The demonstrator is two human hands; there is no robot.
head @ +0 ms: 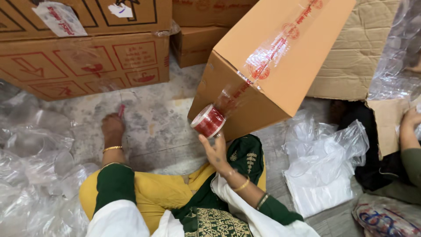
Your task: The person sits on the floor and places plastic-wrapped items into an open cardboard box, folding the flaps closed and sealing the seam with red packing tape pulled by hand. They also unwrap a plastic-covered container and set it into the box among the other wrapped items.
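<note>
Cartons on stone floor, one being taped

A tilted brown carton (280, 57) is leaning at centre, clear tape with red round marks running along its edge. Stacked brown cartons (83, 48) with red line symbols are sitting at upper left, a white label (120, 9) and a crumpled plastic-covered slip (59, 18) sticking to the top one. Flattened cardboard (359, 52) is lying behind at right.

Left hand (112, 126) at 9 o'clock was turned away, fingers hidden; the small red thing (121, 110) at its tip was too small to tell. Co-worker's hand (409, 119) at 3 o'clock was cut by the edge. Tilted carton (272, 66) ran off the top. Tape roll (208, 121) hid the right hand's (215, 151) fingertips.
</note>
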